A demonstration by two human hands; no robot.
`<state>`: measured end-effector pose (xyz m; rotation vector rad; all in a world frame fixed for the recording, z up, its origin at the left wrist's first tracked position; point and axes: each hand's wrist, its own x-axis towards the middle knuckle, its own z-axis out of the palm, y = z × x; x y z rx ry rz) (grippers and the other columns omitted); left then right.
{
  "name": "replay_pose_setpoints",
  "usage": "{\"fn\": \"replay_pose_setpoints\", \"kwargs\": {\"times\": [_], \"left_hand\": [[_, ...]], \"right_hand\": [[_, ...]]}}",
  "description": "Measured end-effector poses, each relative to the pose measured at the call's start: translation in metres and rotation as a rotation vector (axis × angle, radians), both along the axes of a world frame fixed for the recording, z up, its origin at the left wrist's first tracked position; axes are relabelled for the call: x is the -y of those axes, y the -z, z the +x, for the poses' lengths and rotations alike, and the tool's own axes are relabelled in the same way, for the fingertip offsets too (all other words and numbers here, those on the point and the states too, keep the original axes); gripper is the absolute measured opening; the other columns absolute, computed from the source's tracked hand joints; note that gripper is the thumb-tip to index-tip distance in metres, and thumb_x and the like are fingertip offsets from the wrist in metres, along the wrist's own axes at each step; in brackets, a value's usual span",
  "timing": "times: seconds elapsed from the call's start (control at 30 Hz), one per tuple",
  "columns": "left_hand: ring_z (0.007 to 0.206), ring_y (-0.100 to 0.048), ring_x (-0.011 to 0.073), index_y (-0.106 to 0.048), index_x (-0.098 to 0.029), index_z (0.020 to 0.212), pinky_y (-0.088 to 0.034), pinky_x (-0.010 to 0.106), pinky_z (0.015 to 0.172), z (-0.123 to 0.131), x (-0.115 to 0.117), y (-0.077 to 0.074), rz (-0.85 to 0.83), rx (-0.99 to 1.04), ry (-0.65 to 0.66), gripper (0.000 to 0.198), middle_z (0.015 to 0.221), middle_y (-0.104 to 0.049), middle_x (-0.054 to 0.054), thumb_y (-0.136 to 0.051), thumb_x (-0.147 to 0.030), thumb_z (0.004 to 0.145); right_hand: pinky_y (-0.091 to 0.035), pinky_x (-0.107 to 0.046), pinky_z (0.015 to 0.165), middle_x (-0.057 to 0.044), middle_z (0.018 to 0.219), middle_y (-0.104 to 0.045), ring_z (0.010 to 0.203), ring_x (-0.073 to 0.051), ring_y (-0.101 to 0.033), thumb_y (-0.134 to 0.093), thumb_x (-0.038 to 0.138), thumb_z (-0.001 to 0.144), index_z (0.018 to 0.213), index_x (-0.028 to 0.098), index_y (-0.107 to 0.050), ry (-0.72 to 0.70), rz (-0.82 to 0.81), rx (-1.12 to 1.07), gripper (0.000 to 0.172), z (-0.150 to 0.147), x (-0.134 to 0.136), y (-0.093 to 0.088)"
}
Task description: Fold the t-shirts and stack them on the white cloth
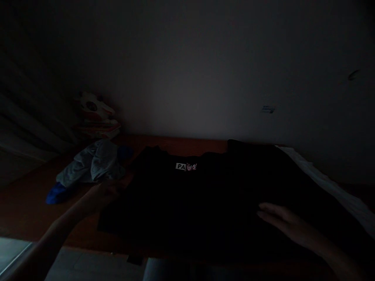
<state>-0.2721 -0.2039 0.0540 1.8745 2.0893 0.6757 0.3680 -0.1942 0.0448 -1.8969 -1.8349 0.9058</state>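
A black T-shirt (181,203) is spread across the table, with a small "PAWS" print (186,167) below its neckline. My left hand (102,194) is at the shirt's left side, its fingers bent near the sleeve edge. Darkness hides whether those fingers grip the cloth. Over the right part of the black cloth, my right hand (285,222) has its fingers stretched out, with no fold of fabric visible in them. The dark cloth makes the shirt's folds and right outline hard to make out.
A crumpled grey garment with blue parts (98,162) lies at the left on the reddish-brown table (26,203). Behind it, a white and red object (95,113) stands by the wall. White cloth (325,181) shows along the right. A curtain (26,117) hangs at left.
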Motion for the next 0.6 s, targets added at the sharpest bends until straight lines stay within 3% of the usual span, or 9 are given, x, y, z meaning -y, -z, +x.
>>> {"fn": "replay_pose_setpoints", "kwargs": {"times": [0.13, 0.23, 0.3, 0.43, 0.6], "left_hand": [[0.108, -0.068, 0.0315, -0.067, -0.022, 0.111, -0.053, 0.048, 0.1, 0.048, -0.017, -0.005, 0.211, -0.168, 0.13, 0.039, 0.117, -0.071, 0.012, -0.053, -0.044, 0.081], [0.113, -0.066, 0.0285, -0.066, -0.023, 0.114, -0.052, 0.044, 0.102, 0.086, -0.026, -0.015, 0.201, -0.211, 0.27, 0.039, 0.123, -0.069, 0.011, -0.048, -0.051, 0.093], [0.119, -0.064, 0.0291, -0.065, -0.024, 0.122, -0.051, 0.044, 0.105, 0.102, -0.029, -0.018, 0.133, -0.262, 0.4, 0.048, 0.13, -0.067, 0.01, -0.054, -0.06, 0.092], [0.117, -0.067, 0.0275, -0.06, -0.03, 0.134, -0.055, 0.038, 0.098, 0.101, -0.028, -0.008, -0.059, -0.282, 0.588, 0.059, 0.136, -0.064, 0.007, -0.063, -0.065, 0.087], [0.093, -0.072, 0.0206, -0.066, -0.027, 0.116, -0.057, 0.033, 0.083, 0.076, -0.019, 0.006, -0.177, -0.185, 0.492, 0.037, 0.117, -0.069, 0.005, -0.051, -0.055, 0.097]], "right_hand": [[-0.056, -0.043, 0.091, -0.011, 0.108, -0.076, 0.1, -0.029, -0.072, -0.054, 0.057, 0.082, 0.12, 0.025, -0.067, -0.15, 0.129, 0.064, 0.052, -0.032, -0.01, -0.002], [-0.052, -0.044, 0.1, -0.013, 0.123, -0.071, 0.113, -0.029, -0.068, -0.058, 0.057, 0.082, 0.125, 0.023, -0.063, -0.206, 0.162, 0.09, 0.055, -0.051, -0.018, -0.006], [-0.051, -0.044, 0.1, -0.013, 0.124, -0.071, 0.114, -0.03, -0.068, -0.065, 0.056, 0.078, 0.118, 0.024, -0.066, -0.257, 0.114, 0.108, 0.051, -0.057, -0.023, -0.009], [-0.055, -0.04, 0.087, -0.01, 0.103, -0.077, 0.096, -0.029, -0.072, -0.062, 0.055, 0.081, 0.098, 0.026, -0.07, -0.258, 0.089, 0.118, 0.035, -0.047, -0.028, -0.01], [-0.056, -0.04, 0.083, -0.007, 0.094, -0.078, 0.091, -0.029, -0.073, -0.061, 0.061, 0.079, 0.091, 0.027, -0.069, -0.152, 0.122, 0.086, 0.037, -0.022, -0.017, 0.001]]}}
